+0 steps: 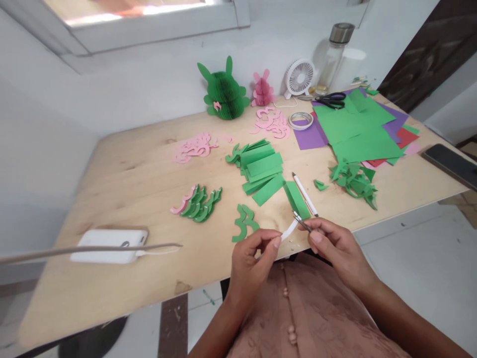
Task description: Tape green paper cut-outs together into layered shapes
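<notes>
My left hand [257,253] pinches one end of a short white strip [289,230], which looks like tape, above the table's front edge. My right hand [337,246] is closed on a thin dark tool that looks like tweezers [303,224]; its tips meet the strip's far end, and its rear is hidden in the fingers. Just beyond the tips lie a folded green paper strip [296,199] and a white pen [305,195]. Left of these are green wavy cut-outs [245,221] and a stack of green and pink curved pieces [197,204].
Green paper strips [263,166], pink cut-outs [196,147] and green scraps [356,181] lie about the table. A tape roll [300,121], black scissors [331,99] and coloured sheets [357,124] are farther back. A power bank [108,246] lies left, a phone [452,161] right.
</notes>
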Motion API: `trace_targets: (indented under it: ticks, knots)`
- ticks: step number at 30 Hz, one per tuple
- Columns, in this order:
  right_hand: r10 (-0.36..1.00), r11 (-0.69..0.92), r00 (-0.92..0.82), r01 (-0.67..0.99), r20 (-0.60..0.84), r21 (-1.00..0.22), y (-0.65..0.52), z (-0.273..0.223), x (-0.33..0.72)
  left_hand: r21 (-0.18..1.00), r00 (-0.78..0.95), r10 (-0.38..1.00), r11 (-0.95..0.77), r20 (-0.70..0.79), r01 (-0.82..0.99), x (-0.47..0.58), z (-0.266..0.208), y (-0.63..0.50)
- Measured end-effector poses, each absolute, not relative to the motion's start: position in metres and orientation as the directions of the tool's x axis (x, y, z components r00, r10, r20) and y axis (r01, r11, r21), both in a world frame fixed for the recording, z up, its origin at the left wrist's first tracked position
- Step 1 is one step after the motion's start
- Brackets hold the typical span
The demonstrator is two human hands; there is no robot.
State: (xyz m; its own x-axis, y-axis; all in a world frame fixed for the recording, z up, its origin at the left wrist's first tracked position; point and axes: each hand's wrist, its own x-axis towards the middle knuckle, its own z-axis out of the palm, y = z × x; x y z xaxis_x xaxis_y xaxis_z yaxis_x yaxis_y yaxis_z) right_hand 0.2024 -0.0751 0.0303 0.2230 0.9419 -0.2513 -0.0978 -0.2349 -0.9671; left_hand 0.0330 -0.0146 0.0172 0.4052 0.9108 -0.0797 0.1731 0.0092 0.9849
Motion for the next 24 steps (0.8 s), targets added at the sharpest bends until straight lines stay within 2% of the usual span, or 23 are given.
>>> trace_targets:
  ticks: [12, 24]
  knots:
    - [0.937, -0.24, 0.24, -0.089, -0.255, -0.967, -0.0766, 0.0315, 0.2022, 0.982, 0.407, 0.912, -0.032, -0.047, 0.185, 0.0318, 0.0202, -0.0144]
    - [0.947, -0.239, 0.201, -0.091, -0.253, -0.967, -0.0748, 0.0315, 0.2026, 0.977, 0.398, 0.915, -0.013, -0.074, 0.211, 0.0343, 0.0217, -0.0137]
